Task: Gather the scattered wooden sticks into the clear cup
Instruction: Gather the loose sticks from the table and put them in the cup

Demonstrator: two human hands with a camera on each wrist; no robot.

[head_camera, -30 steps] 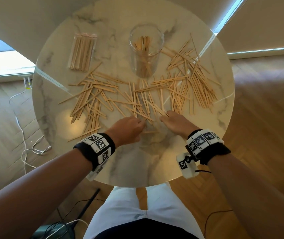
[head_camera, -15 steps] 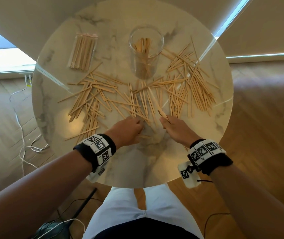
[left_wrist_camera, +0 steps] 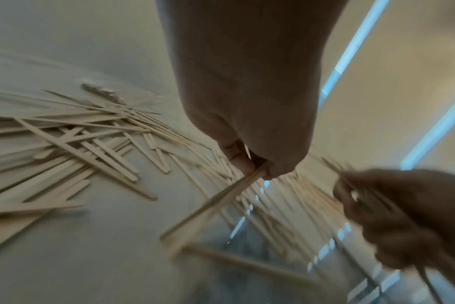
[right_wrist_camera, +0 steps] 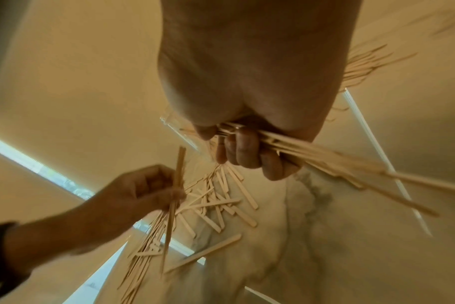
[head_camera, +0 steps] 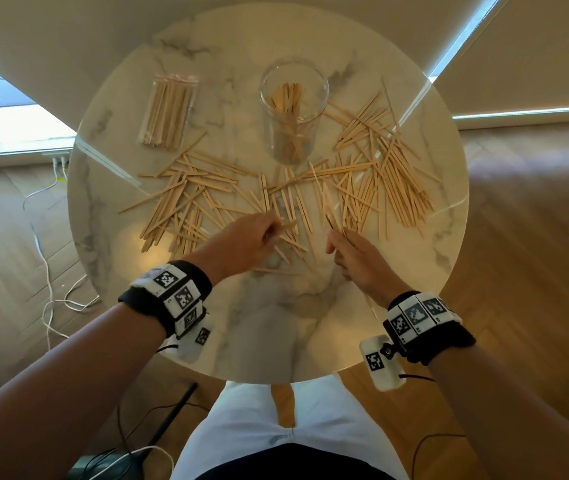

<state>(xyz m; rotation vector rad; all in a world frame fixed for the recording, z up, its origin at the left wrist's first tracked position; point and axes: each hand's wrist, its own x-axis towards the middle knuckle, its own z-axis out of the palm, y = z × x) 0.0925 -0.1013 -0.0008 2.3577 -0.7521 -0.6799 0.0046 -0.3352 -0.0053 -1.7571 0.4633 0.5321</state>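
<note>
Many thin wooden sticks [head_camera: 380, 188] lie scattered across the middle of the round marble table [head_camera: 276, 327]. The clear cup [head_camera: 293, 109] stands upright at the far centre with several sticks inside. My left hand [head_camera: 272, 226] hovers just above the pile's near edge and pinches a few sticks [left_wrist_camera: 221, 201] between thumb and fingers. My right hand [head_camera: 336, 240], a little to its right, grips a bundle of sticks [right_wrist_camera: 325, 160] in curled fingers. In the right wrist view my left hand [right_wrist_camera: 153, 189] holds its sticks nearly upright.
A clear packet of sticks [head_camera: 169, 112] lies at the table's far left. White cables [head_camera: 47, 271] trail over the wooden floor to the left. My white-trousered legs [head_camera: 276, 438] are at the table's near edge.
Both hands have risen off the table's near part and moved forward toward the pile, each carrying sticks it picked up.
</note>
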